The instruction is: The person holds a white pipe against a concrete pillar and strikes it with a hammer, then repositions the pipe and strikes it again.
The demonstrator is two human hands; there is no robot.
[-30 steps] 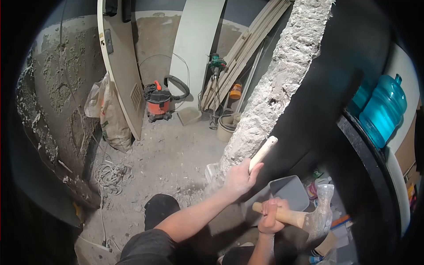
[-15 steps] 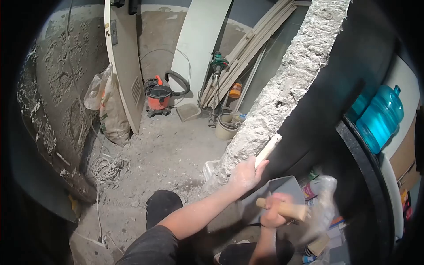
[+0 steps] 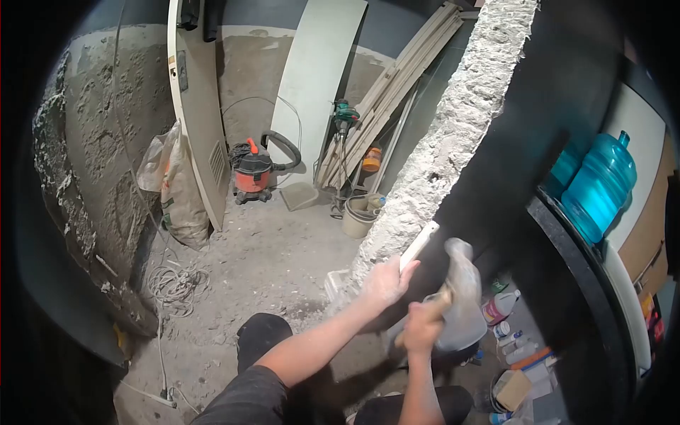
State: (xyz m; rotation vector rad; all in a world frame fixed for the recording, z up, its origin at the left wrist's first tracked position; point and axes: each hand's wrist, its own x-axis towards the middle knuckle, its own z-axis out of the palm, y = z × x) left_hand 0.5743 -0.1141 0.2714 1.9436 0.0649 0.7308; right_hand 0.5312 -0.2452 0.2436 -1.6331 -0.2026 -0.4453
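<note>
The left hand (image 3: pixel 382 285) wraps around a slim, straight, pale handle (image 3: pixel 419 246) near the rough, whitish broken wall edge (image 3: pixel 446 145) — and here's the right hand (image 3: pixel 423 326), clenched on a wooden-handled hammer (image 3: pixel 464 275), its grey head a blur just beside that pale handle

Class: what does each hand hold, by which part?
Left hand: pale slim tool, below its protruding end. Right hand: grey-headed hammer, by its wooden handle.
</note>
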